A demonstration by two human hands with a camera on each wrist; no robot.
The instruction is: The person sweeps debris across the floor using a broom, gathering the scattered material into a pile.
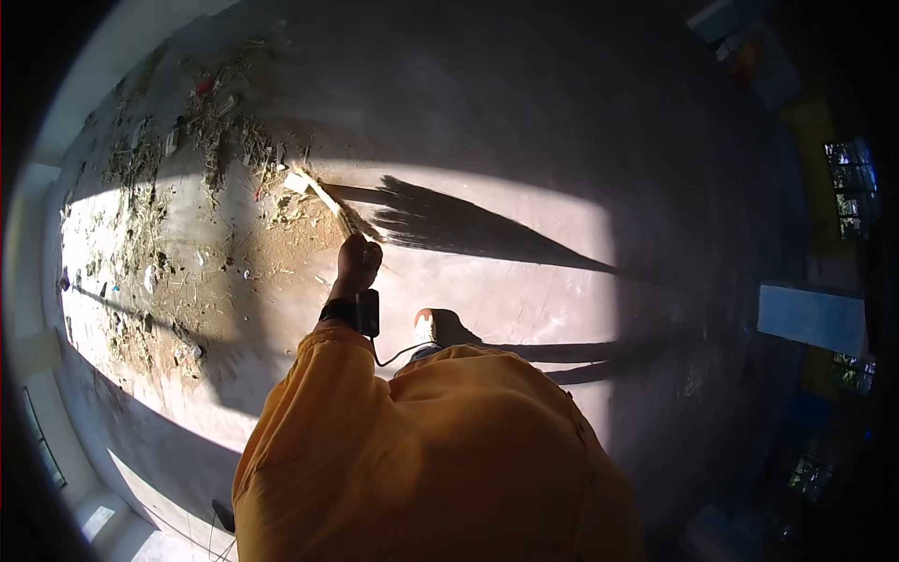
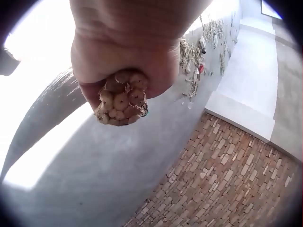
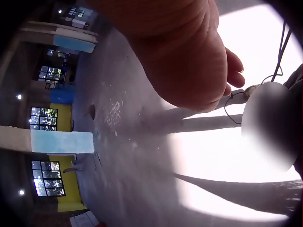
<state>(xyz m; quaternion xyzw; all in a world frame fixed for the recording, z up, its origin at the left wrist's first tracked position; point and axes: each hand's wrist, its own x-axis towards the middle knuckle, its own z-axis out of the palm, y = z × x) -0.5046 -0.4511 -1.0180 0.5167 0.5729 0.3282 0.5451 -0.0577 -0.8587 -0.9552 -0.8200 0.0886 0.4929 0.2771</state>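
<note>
My left hand (image 1: 358, 260) grips a straw broom (image 1: 328, 201) in the head view, its pale, sunlit far end reaching low toward straw litter on the floor. In the left wrist view the cut ends of the broom's bundled stalks (image 2: 120, 101) stick out of the fist of the left hand (image 2: 128, 52). My right hand (image 3: 184, 61) shows only in the right wrist view, its fingertips (image 3: 234, 71) loosely bent with nothing seen in them; part of the fingers is hidden behind the palm.
Scattered straw litter (image 1: 215, 140) covers the floor on the left, with a red scrap (image 1: 204, 86) among it. My shoe (image 1: 426, 326) is below the left hand. A blue-and-white pillar (image 3: 61, 141) and windows (image 3: 47, 178) stand off to the side. A brick surface (image 2: 218, 175) borders the floor.
</note>
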